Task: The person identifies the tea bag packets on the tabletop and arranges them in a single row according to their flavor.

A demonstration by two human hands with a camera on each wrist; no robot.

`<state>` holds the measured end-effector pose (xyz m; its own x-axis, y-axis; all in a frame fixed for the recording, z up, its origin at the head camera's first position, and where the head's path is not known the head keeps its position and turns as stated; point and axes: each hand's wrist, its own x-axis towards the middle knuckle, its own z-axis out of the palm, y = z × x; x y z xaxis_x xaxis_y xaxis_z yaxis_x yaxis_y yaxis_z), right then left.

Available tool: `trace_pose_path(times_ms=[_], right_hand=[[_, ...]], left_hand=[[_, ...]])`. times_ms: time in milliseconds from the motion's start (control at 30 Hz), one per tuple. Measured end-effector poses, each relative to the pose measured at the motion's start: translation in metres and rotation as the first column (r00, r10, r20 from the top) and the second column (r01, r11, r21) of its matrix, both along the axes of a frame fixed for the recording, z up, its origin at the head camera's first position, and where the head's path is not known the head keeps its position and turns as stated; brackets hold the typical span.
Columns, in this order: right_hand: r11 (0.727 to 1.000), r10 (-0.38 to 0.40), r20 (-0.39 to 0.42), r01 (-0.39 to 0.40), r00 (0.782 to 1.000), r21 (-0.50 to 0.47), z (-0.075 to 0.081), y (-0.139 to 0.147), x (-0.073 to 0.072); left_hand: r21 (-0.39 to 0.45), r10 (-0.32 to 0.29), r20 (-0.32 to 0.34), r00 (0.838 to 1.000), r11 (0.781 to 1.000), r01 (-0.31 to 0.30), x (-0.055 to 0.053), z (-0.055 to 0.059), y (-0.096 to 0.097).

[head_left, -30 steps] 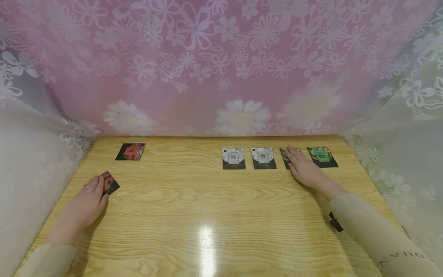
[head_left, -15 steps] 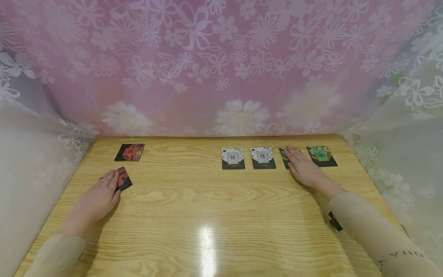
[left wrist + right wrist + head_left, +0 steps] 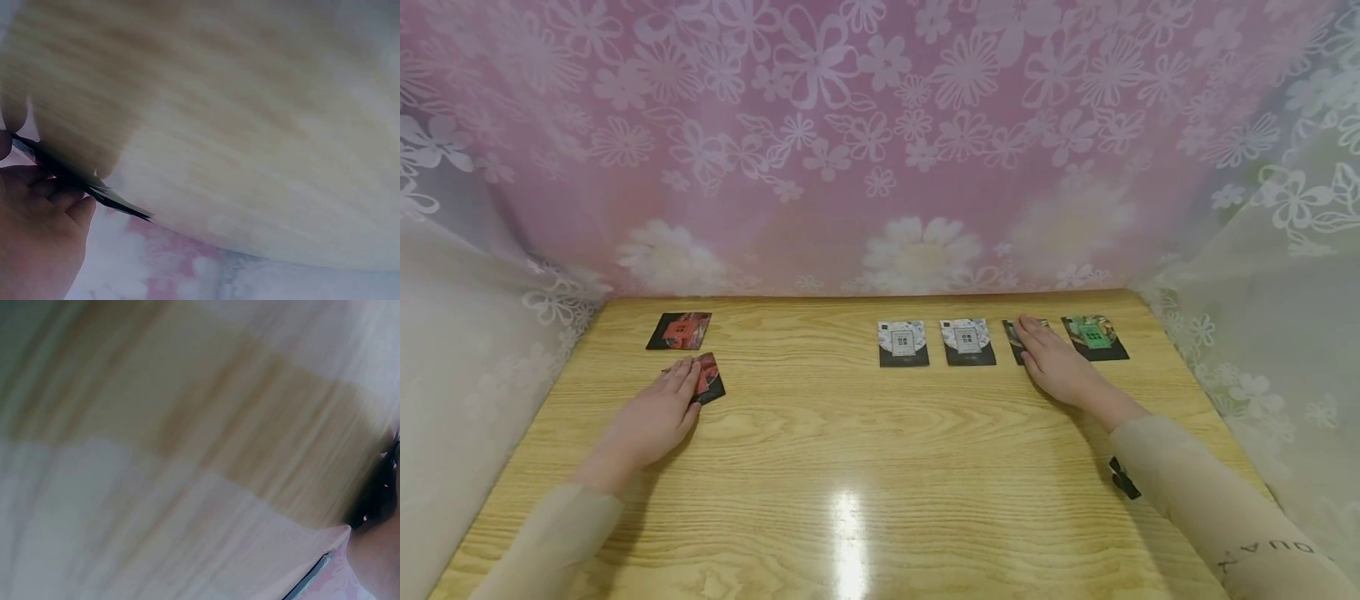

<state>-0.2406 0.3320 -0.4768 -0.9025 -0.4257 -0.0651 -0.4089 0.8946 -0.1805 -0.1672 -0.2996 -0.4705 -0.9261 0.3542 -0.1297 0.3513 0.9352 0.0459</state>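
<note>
In the head view, my left hand [image 3: 651, 421] lies with extended fingers on a small flat red-and-black packet [image 3: 711, 385], partly covering it. The left wrist view shows the dark edge of this packet [image 3: 122, 205] along the fingers. A matching red-and-black packet [image 3: 679, 332] lies just behind it. On the right, my right hand [image 3: 1060, 367] rests with its fingers over a green-and-black packet [image 3: 1012, 343], hiding most of it. Another green-and-black packet [image 3: 1095, 337] lies directly to its right.
Two white-and-black packets [image 3: 903, 343] lie side by side left of my right hand. All are on a wood-grain table [image 3: 790, 467]. A pink floral curtain [image 3: 820, 167] hangs along the back edge, and pale floral sheeting [image 3: 467, 333] borders the sides.
My left hand has slid the red-and-black packet rightward and slightly away across the table, close to the matching one. My right hand has stayed on the green-and-black packet.
</note>
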Motion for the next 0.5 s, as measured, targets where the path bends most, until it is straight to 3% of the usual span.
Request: trace_pose_path(times_ms=[200, 500], right_hand=[[1.000, -0.004, 0.006, 0.004, 1.000, 0.000, 0.000, 0.000, 0.000], [1.000, -0.008, -0.012, 0.008, 1.000, -0.016, -0.001, 0.000, 0.002]], left_hand=[[-0.008, -0.036, 0.005, 0.999, 0.999, 0.036, -0.008, 0.004, 0.023], [0.004, -0.093, -0.002, 0.996, 0.996, 0.093, -0.028, 0.002, 0.051]])
